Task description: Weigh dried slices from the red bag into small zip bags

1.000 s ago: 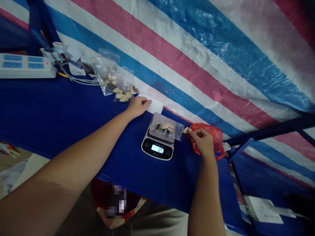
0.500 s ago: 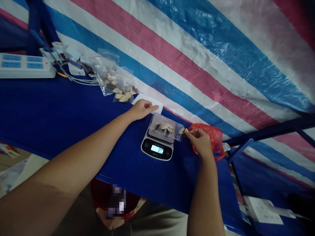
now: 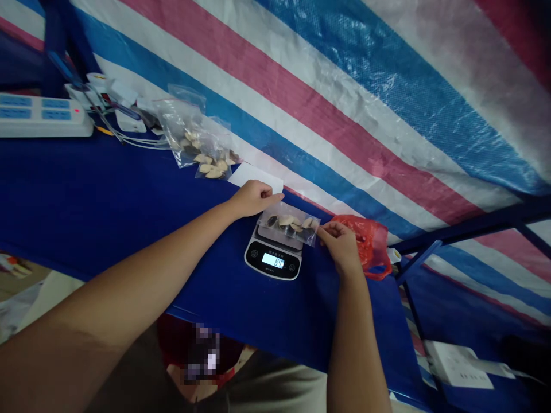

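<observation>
A clear plastic bag [image 3: 286, 221] with pale and dark dried slices lies over the plate of a small kitchen scale [image 3: 272, 261]. Its lit display looks like 8.4. My left hand [image 3: 255, 199] is closed at the bag's upper left edge, thumb and finger pinched together; the exact contact is partly hidden. At the other end of the bag, the fingers of my right hand [image 3: 340, 240] are pinched on its right edge, beside the slices there. A white sheet of paper [image 3: 257, 176] lies just behind my left hand.
Behind my right hand sits a red plastic bag [image 3: 372, 241]. More clear bags of slices [image 3: 210, 163] lie at the back left, near cables and a white power strip [image 3: 47, 116]. A striped tarp wall [image 3: 301, 103] closes off the blue table's [image 3: 107, 201] back.
My right hand has moved left to the bag's edge, and the slices it held now appear within the bag. My left hand has come down and right to the bag, which sits slightly higher on the plate.
</observation>
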`<state>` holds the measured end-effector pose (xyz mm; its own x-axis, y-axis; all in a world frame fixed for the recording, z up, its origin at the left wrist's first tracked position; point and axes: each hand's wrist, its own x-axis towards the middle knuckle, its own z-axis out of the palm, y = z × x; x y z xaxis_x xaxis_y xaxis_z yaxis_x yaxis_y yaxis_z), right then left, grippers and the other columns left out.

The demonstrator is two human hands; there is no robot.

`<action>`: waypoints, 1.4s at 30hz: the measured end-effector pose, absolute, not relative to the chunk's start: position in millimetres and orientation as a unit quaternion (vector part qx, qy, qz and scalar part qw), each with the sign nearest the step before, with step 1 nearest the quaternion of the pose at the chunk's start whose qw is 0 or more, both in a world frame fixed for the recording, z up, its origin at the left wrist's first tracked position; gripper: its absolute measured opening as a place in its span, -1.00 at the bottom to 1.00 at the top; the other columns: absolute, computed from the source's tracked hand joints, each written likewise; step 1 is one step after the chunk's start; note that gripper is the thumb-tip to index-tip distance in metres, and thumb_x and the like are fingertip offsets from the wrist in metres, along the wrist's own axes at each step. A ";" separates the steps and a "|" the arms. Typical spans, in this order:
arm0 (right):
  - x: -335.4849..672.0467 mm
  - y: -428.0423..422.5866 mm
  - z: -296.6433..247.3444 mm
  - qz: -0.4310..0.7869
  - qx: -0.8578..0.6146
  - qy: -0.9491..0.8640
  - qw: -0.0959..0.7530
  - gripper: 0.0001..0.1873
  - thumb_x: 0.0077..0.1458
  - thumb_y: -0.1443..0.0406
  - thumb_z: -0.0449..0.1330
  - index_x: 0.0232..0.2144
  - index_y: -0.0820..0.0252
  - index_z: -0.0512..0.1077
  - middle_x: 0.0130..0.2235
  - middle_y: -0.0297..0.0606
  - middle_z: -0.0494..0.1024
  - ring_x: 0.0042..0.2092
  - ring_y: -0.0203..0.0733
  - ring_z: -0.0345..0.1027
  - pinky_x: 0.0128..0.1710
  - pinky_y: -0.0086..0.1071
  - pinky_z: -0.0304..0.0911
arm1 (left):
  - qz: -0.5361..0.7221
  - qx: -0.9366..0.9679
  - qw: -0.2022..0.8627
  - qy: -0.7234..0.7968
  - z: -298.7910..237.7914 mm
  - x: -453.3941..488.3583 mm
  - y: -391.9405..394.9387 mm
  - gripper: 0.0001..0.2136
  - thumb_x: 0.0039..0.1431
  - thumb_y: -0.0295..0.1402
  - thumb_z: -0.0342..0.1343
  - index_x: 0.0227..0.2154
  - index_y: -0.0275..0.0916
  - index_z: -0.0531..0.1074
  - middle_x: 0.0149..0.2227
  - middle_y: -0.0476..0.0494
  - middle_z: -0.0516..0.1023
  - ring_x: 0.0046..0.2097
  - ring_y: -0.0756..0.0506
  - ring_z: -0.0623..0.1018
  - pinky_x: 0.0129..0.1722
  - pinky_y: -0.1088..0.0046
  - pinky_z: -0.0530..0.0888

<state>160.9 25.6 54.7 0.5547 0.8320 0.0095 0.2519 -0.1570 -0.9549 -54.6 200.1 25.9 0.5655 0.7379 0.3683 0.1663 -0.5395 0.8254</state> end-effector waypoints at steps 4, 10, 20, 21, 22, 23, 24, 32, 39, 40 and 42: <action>156.8 27.6 53.6 0.360 -0.652 -0.352 0.566 -0.63 -0.27 0.14 0.49 -0.40 0.17 0.51 -0.38 -0.27 0.62 -0.36 -0.22 0.49 -0.35 -0.37 0.41 | 0.376 0.792 0.381 0.293 26.5 -52.8 198.7 -0.51 0.17 -0.02 0.14 -0.71 -0.20 0.18 -0.67 0.06 0.18 -0.55 0.03 0.21 -0.47 0.38 0.13; 175.4 30.2 48.7 0.270 -0.706 -0.289 0.588 -0.73 -0.26 0.16 0.34 -0.46 0.16 0.47 -0.50 -0.30 0.55 -0.54 -0.31 0.33 -0.64 -0.49 0.15 | 0.409 0.776 0.356 0.321 24.1 -55.8 207.0 -0.47 0.21 -0.02 0.11 -0.72 -0.19 0.09 -0.67 0.06 0.08 -0.54 0.02 0.17 -0.45 0.35 0.12; 168.8 28.2 60.1 0.275 -0.660 -0.193 0.672 -0.43 -0.25 0.23 0.42 -0.62 0.04 0.00 -0.70 -0.63 -0.03 -0.69 -0.46 -0.17 -0.75 -0.48 -0.18 | 0.598 0.599 0.357 0.395 13.9 -50.7 228.0 -0.71 0.07 -0.23 0.27 -0.32 -0.16 0.24 -0.33 0.01 0.39 -0.39 0.03 0.35 -0.31 0.44 0.35; 168.8 28.5 60.7 0.266 -0.654 -0.181 0.685 -0.42 -0.26 0.26 0.40 -0.62 0.04 -0.04 -0.71 -0.63 -0.06 -0.70 -0.47 -0.20 -0.76 -0.47 -0.20 | 0.606 0.589 0.354 0.400 14.2 -51.1 228.5 -0.71 0.08 -0.22 0.27 -0.36 -0.16 0.22 -0.37 0.03 0.35 -0.40 0.03 0.33 -0.32 0.44 0.35; 169.2 28.9 60.9 0.258 -0.650 -0.174 0.693 -0.42 -0.27 0.28 0.38 -0.62 0.04 -0.06 -0.71 -0.64 -0.07 -0.71 -0.47 -0.22 -0.76 -0.47 -0.21 | 0.609 0.584 0.350 0.407 15.0 -52.0 228.4 -0.70 0.09 -0.21 0.26 -0.40 -0.16 0.20 -0.43 0.05 0.30 -0.42 0.03 0.30 -0.33 0.44 0.34; 169.7 29.4 60.6 0.255 -0.648 -0.172 0.697 -0.44 -0.27 0.29 0.36 -0.62 0.03 -0.06 -0.71 -0.64 -0.08 -0.71 -0.47 -0.23 -0.77 -0.47 -0.21 | 0.608 0.582 0.344 0.416 16.5 -53.2 227.7 -0.66 0.11 -0.19 0.25 -0.46 -0.16 0.16 -0.48 0.06 0.24 -0.44 0.02 0.26 -0.35 0.43 0.32; 170.2 29.8 60.0 0.254 -0.646 -0.170 0.700 -0.46 -0.27 0.30 0.35 -0.62 0.03 -0.05 -0.71 -0.64 -0.09 -0.71 -0.47 -0.23 -0.76 -0.47 -0.21 | 0.606 0.584 0.336 0.423 18.6 -54.5 226.6 -0.61 0.12 -0.17 0.24 -0.51 -0.16 0.10 -0.52 0.07 0.17 -0.46 0.02 0.22 -0.38 0.42 0.29; 163.3 30.9 57.4 0.271 -0.647 -0.208 0.682 -0.46 -0.20 0.23 0.38 -0.61 0.04 -0.02 -0.69 -0.65 -0.06 -0.70 -0.49 -0.23 -0.75 -0.49 -0.21 | 0.540 0.632 0.356 0.428 30.3 -53.2 216.5 -0.57 0.10 -0.28 0.10 -0.63 -0.15 -0.09 -0.62 0.05 -0.10 -0.51 0.02 0.03 -0.49 0.36 0.08; 165.5 29.2 54.2 0.295 -0.711 -0.285 0.570 -0.50 -0.13 -0.04 0.38 -0.59 0.09 0.21 -0.65 -0.57 0.11 -0.67 -0.45 -0.07 -0.73 -0.52 -0.17 | 0.541 0.662 0.323 0.407 18.8 -55.4 222.1 -0.60 0.13 -0.22 0.09 -0.62 -0.17 -0.04 -0.61 0.06 -0.03 -0.50 0.01 0.09 -0.45 0.37 0.12; 166.8 27.9 54.5 0.303 -0.723 -0.289 0.549 -0.55 -0.13 -0.04 0.37 -0.58 0.12 0.30 -0.63 -0.53 0.15 -0.65 -0.44 -0.02 -0.72 -0.52 -0.15 | 0.546 0.664 0.321 0.397 19.8 -55.9 222.2 -0.62 0.12 -0.22 0.10 -0.62 -0.17 0.01 -0.60 0.06 0.03 -0.49 0.01 0.13 -0.43 0.37 0.15; 168.9 24.7 55.9 0.323 -0.733 -0.307 0.514 -0.62 -0.16 0.00 0.37 -0.51 0.18 0.45 -0.58 -0.47 0.25 -0.60 -0.42 0.07 -0.70 -0.54 -0.11 | 0.550 0.675 0.332 0.363 25.1 -56.3 219.2 -0.71 0.12 -0.23 0.13 -0.57 -0.17 0.15 -0.55 0.04 0.21 -0.46 0.00 0.24 -0.39 0.38 0.23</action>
